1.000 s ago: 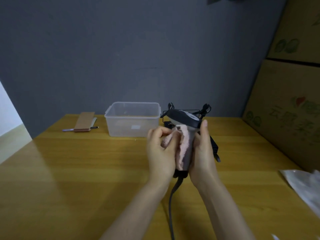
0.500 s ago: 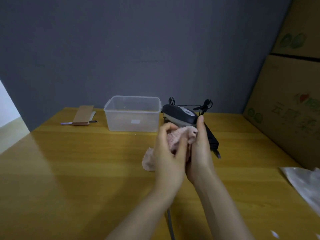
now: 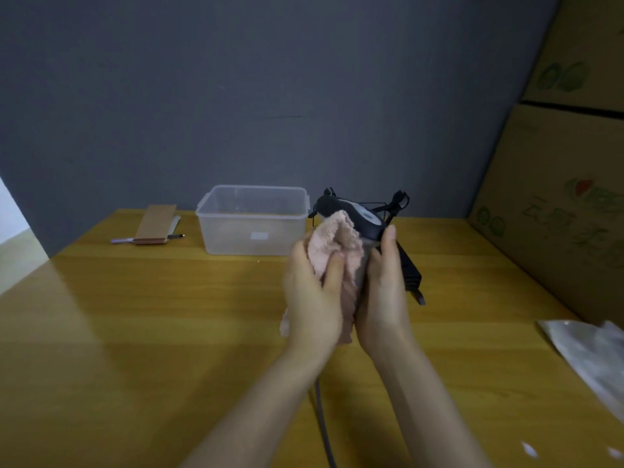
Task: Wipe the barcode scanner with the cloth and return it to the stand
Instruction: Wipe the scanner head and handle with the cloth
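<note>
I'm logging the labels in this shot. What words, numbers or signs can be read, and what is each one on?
None can be read for certain.
Cardboard boxes: green printed characters and fruit pictures, too blurred to read.
Plastic tub: small white sticker, no legible text.
Barcode scanner: small label on its grey head, too small to read.
Cloth, pen: no text visible.

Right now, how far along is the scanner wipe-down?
Done: scanner is lifted off the table. In hand: right hand holds its handle while left hand presses the pink cloth against it, just under the head. Left: finish wiping, then return it to the stand behind.
</note>
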